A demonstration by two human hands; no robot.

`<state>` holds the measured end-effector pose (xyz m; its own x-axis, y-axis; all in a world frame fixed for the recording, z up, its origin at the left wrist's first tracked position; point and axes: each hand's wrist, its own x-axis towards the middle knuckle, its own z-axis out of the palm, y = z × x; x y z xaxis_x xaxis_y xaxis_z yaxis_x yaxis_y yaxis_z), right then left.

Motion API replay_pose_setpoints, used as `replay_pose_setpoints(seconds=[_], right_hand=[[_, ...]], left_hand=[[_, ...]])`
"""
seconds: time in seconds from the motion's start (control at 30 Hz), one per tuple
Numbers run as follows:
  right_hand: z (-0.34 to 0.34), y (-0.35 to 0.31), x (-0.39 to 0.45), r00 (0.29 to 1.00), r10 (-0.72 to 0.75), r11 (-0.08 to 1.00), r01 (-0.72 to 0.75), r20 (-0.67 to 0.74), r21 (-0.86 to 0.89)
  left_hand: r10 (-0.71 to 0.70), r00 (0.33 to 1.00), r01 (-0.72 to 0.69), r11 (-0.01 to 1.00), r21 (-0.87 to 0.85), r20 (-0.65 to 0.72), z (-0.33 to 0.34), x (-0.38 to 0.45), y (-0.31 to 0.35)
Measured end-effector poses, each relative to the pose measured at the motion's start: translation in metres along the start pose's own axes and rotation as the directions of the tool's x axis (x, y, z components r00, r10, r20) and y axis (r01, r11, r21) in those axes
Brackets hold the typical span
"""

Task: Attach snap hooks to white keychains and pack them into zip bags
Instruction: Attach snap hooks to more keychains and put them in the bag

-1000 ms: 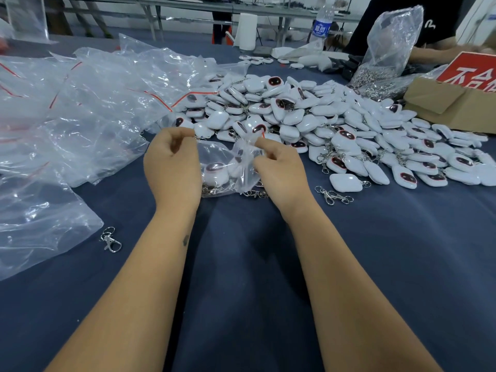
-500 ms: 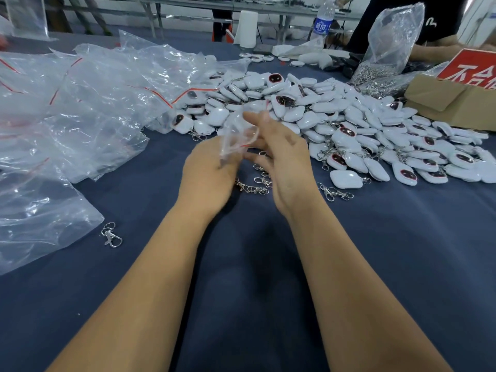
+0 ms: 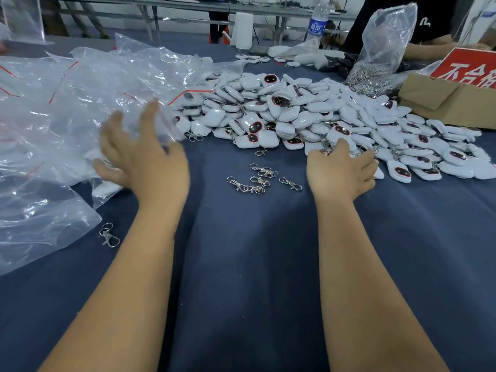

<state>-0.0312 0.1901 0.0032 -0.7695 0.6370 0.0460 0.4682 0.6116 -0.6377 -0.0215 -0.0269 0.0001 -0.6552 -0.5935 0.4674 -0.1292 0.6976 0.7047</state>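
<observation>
Your hands have parted: the filled zip bag they shared a second ago is gone. Your left hand [image 3: 139,157] is spread over the pile of zip bags [image 3: 80,108]; your right hand [image 3: 339,167], fingers curled, reaches into the white keychains [image 3: 308,114], loose snap hooks [image 3: 257,178] lying between. One pack looks finished; the next begins.

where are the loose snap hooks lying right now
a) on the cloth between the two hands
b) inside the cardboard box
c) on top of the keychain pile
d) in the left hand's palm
a: the loose snap hooks lie on the blue cloth between the left hand and the right hand.
</observation>
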Motion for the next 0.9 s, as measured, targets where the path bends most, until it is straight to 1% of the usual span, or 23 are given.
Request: replay_pose_setpoints(seconds=[0.03, 0.07, 0.1, 0.13, 0.17, 0.2, 0.23, 0.27, 0.3, 0.33, 0.4, 0.43, 0.5, 0.57, 0.63, 0.7, 0.77, 0.8, 0.83, 0.87, 0.9], right_hand=[[0.001, 0.001, 0.001, 0.999, -0.013, 0.999, 0.014, 0.032, -0.036], [0.003, 0.003, 0.001, 0.998, -0.048, 0.997, 0.051, 0.048, -0.062], [0.005, 0.003, 0.001, 0.993, -0.102, 0.992, 0.106, 0.052, -0.069], [0.007, 0.004, 0.000, 0.985, -0.164, 0.984, 0.167, 0.051, -0.058], [0.009, 0.004, -0.001, 0.974, -0.220, 0.974, 0.222, 0.049, -0.039], [0.011, 0.005, -0.003, 0.962, -0.268, 0.963, 0.269, 0.044, -0.013], [0.012, 0.005, -0.003, 0.951, -0.307, 0.952, 0.306, 0.032, 0.016], [0.013, 0.004, -0.003, 0.941, -0.337, 0.941, 0.336, 0.013, 0.045], [0.013, 0.004, -0.003, 0.934, -0.357, 0.932, 0.357, -0.006, 0.069], [0.013, 0.003, -0.002, 0.930, -0.368, 0.926, 0.368, -0.023, 0.083], [0.015, 0.000, -0.001, 0.931, -0.362, 0.928, 0.365, -0.052, 0.071], [0.016, 0.000, -0.001, 0.933, -0.353, 0.933, 0.356, -0.067, 0.041], [0.017, 0.000, -0.001, 0.936, -0.339, 0.940, 0.341, -0.099, 0.011], [0.016, 0.000, 0.000, 0.934, -0.331, 0.938, 0.341, -0.134, 0.067], [0.014, -0.002, 0.001, 0.919, -0.344, 0.912, 0.376, -0.190, 0.165], [0.013, -0.007, -0.004, 0.893, -0.380, 0.833, 0.443, -0.240, 0.331], [0.014, -0.015, -0.016, 0.882, -0.403, 0.704, 0.468, -0.243, 0.533], [0.015, -0.019, -0.022, 0.894, -0.398, 0.631, 0.429, -0.204, 0.647], [0.016, -0.022, -0.027, 0.911, -0.392, 0.551, 0.344, -0.128, 0.760], [0.017, -0.026, -0.031, 0.917, -0.399, 0.473, 0.229, -0.025, 0.851], [0.019, -0.028, -0.034, 0.903, -0.424, 0.421, 0.126, 0.072, 0.898]], left_hand=[[0.050, 0.988, -0.067, 0.991, 0.118, 0.145, 0.003, -0.001, -0.001], [0.110, 0.963, -0.158, 0.970, 0.185, 0.245, 0.005, -0.004, -0.001], [0.192, 0.939, -0.252, 0.949, 0.188, 0.286, 0.007, -0.007, 0.000], [0.302, 0.916, -0.343, 0.931, 0.126, 0.265, 0.008, -0.010, 0.003], [0.403, 0.887, -0.417, 0.909, 0.018, 0.225, 0.009, -0.014, 0.006], [0.479, 0.855, -0.467, 0.878, -0.106, 0.199, 0.010, -0.017, 0.008], [0.530, 0.823, -0.489, 0.844, -0.221, 0.204, 0.012, -0.020, 0.010], [0.558, 0.793, -0.478, 0.819, -0.318, 0.244, 0.013, -0.023, 0.010], [0.563, 0.763, -0.426, 0.807, -0.409, 0.317, 0.015, -0.025, 0.010], [0.550, 0.733, -0.341, 0.806, -0.484, 0.400, 0.016, -0.028, 0.010], [0.504, 0.678, -0.184, 0.822, -0.540, 0.535, 0.018, -0.032, 0.010], [0.483, 0.664, -0.157, 0.836, -0.525, 0.570, 0.018, -0.033, 0.010], [0.452, 0.662, -0.172, 0.868, -0.466, 0.597, 0.020, -0.032, 0.009], [0.416, 0.690, -0.177, 0.891, -0.418, 0.593, 0.021, -0.030, 0.010], [0.363, 0.724, -0.120, 0.903, -0.412, 0.586, 0.022, -0.027, 0.010], [0.312, 0.751, -0.038, 0.901, -0.433, 0.583, 0.021, -0.026, 0.011], [0.276, 0.769, 0.030, 0.885, -0.464, 0.576, 0.020, -0.026, 0.013], [0.259, 0.777, 0.071, 0.870, -0.489, 0.573, 0.020, -0.027, 0.014], [0.240, 0.781, 0.122, 0.847, -0.518, 0.576, 0.019, -0.028, 0.016], [0.218, 0.780, 0.182, 0.818, -0.546, 0.586, 0.019, -0.028, 0.017], [0.197, 0.770, 0.246, 0.786, -0.567, 0.607, 0.018, -0.027, 0.019]])
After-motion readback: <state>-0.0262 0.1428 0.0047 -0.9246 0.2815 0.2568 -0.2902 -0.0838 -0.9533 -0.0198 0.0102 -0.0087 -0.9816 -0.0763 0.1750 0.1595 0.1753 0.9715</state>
